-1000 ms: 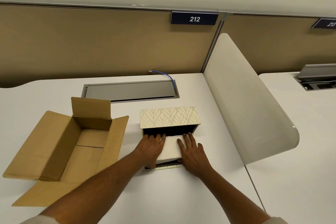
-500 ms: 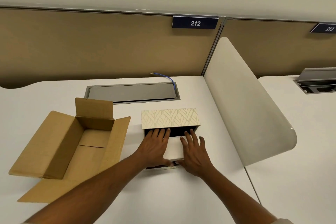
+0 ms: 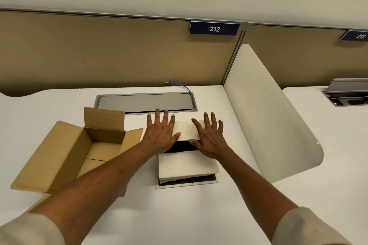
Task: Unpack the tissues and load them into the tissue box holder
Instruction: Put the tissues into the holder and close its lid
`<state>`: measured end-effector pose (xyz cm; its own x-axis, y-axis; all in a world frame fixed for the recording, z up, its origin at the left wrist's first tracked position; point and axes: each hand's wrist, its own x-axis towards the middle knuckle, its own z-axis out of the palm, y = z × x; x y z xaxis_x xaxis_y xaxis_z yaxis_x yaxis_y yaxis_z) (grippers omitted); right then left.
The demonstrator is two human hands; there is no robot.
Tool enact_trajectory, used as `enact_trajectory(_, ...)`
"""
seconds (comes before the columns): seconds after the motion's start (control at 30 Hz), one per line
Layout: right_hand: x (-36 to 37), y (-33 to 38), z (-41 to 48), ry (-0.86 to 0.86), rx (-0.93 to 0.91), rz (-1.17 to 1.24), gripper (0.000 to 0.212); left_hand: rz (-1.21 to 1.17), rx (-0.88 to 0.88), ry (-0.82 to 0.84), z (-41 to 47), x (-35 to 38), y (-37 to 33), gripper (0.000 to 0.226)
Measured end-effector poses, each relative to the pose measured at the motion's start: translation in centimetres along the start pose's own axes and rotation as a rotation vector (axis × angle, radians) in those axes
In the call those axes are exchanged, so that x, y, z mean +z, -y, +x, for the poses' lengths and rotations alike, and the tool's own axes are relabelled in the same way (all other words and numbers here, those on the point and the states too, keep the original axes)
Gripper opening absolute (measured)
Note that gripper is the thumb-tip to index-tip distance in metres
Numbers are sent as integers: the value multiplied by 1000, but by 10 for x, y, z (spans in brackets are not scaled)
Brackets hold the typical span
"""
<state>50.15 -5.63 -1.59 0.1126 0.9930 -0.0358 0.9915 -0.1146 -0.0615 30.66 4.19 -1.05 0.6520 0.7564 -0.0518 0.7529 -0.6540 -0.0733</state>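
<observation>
Lying open just left: brown cardboard box point(image 3: 65, 157). Spreading wide, left hand point(image 3: 160, 134) and right hand point(image 3: 209, 138) pressing flat on leaf-patterned cream tissue holder lid point(image 3: 186, 131), white tissue stack point(image 3: 187, 165) resting in its base.

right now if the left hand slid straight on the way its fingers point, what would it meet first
Probably the grey desk hatch: the left hand points away over the tissue box holder, fingertips near the hatch's front edge. Height is unclear.
</observation>
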Motion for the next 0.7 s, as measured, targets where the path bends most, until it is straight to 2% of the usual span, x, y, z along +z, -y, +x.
enact_trajectory(0.13,1,0,13,91,48,52,77,-5,-33,85,-1,2,2,75)
enact_trajectory(0.27,6,1,8,81,36,55,71,-39,-32,100,-7,-2,-3,70)
enact_trajectory(0.5,10,1,-17,22,16,52,71,-9,36,29,-28,-1,-5,68)
enact_trajectory(0.7,16,6,-49,-44,2,51,80,-20,54,-17,-56,8,-14,71)
